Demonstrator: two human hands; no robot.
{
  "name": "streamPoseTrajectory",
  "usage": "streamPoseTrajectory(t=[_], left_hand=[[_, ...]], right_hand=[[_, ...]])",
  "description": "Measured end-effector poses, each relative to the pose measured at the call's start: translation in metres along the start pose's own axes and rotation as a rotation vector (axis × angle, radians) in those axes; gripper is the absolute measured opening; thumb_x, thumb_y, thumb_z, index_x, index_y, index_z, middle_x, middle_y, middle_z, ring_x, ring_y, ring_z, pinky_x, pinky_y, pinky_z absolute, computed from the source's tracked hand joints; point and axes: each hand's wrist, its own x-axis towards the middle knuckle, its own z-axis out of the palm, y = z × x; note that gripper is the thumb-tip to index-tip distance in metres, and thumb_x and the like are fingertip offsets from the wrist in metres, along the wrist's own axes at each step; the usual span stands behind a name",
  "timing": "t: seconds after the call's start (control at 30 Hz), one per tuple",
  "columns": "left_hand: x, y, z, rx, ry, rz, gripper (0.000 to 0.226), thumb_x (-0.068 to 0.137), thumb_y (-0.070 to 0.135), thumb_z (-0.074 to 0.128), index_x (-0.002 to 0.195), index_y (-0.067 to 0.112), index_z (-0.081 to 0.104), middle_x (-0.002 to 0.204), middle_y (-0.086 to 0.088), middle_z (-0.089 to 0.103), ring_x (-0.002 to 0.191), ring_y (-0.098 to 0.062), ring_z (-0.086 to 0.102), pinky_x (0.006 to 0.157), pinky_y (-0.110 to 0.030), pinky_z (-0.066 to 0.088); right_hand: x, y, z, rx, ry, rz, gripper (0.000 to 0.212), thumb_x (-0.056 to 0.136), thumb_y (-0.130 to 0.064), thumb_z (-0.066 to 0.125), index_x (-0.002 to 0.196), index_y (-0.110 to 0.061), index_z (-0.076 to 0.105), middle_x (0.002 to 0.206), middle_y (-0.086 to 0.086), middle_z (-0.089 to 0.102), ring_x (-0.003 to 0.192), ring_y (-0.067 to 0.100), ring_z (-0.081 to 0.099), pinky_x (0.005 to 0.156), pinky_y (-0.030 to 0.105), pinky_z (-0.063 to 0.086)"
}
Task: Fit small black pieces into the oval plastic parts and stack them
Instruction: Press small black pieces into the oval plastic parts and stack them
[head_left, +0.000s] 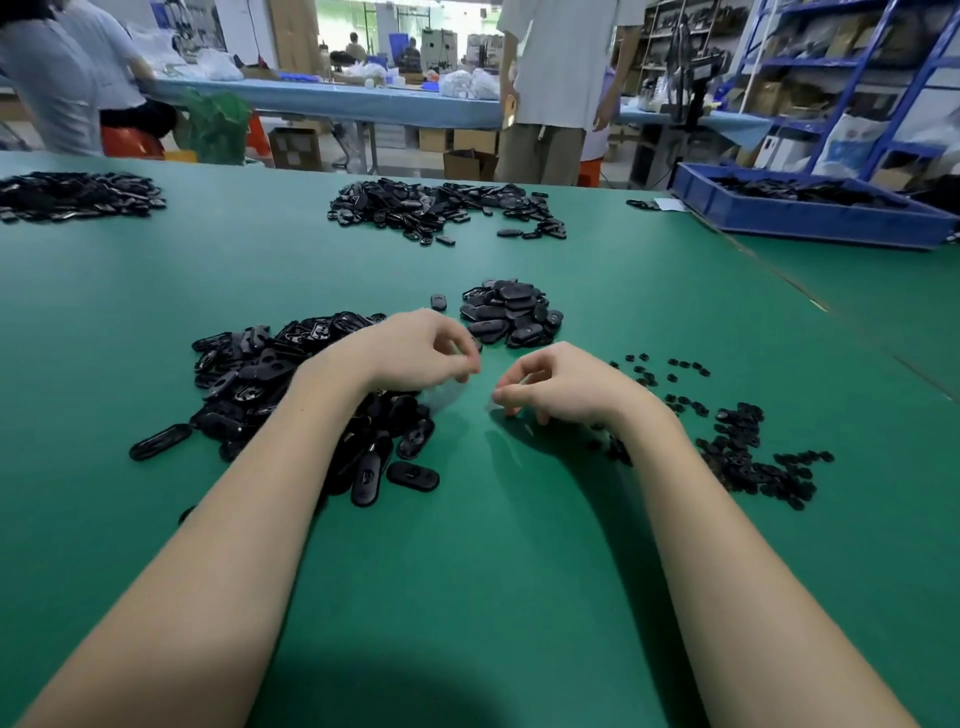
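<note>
Head view: glossy black oval parts, heaped.

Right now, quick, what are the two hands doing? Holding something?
Left hand: fingers curled, nothing visible in them; cannot tell.
Right hand: fingers curled, fingertips on the table, nothing visible in them; cannot tell.

Factory workshop: long green worktables, parts heaps, storage shelving

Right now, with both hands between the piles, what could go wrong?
The left forearm lies across the pile of oval parts; lifting it may scatter them. The finished heap sits just beyond the left hand, so a careless reach could topple it. The small black pieces are spread loosely beside the right hand and easily brushed away.
</note>
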Motion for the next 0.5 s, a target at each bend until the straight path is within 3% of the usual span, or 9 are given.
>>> streamPoseTrajectory(t=[0.1,0.2,0.33,0.5], left_hand=[[-0.006,0.0,-0.012,0.259,-0.101,-0.064,0.004,0.084,0.03,0.074,0.086,0.034,0.074,0.08,0.02,0.07,0.08,-0.003,0.064,0.079,-0.023,0.048],[-0.009,0.001,-0.016,0.362,-0.146,-0.129,0.007,0.079,0.031,0.079,0.085,0.031,0.076,0.08,0.015,0.072,0.079,-0.007,0.065,0.076,-0.024,0.051],[-0.011,0.005,-0.014,0.388,-0.167,-0.162,0.003,0.08,0.032,0.079,0.08,0.03,0.077,0.081,0.014,0.072,0.083,-0.01,0.067,0.072,-0.023,0.05],[-0.014,0.009,-0.018,0.39,-0.188,-0.184,0.002,0.078,0.035,0.079,0.078,0.034,0.077,0.081,0.018,0.072,0.086,-0.009,0.067,0.084,-0.027,0.054]], right_hand=[[-0.002,0.001,-0.002,0.005,0.001,0.001,0.011,0.092,-0.036,0.071,0.09,-0.026,0.074,0.085,-0.01,0.078,0.052,0.001,0.057,0.048,0.009,0.039],[-0.003,0.002,-0.003,0.026,-0.016,0.003,0.011,0.093,-0.036,0.07,0.092,-0.025,0.074,0.088,-0.01,0.078,0.054,0.001,0.059,0.059,0.019,0.043],[-0.003,0.002,-0.004,0.028,-0.028,0.007,0.013,0.093,-0.036,0.07,0.094,-0.025,0.075,0.089,-0.01,0.078,0.056,0.001,0.06,0.064,0.023,0.045],[-0.004,0.002,-0.004,0.042,-0.035,0.003,0.014,0.094,-0.036,0.07,0.096,-0.024,0.075,0.089,-0.01,0.078,0.057,0.001,0.059,0.065,0.023,0.045]])
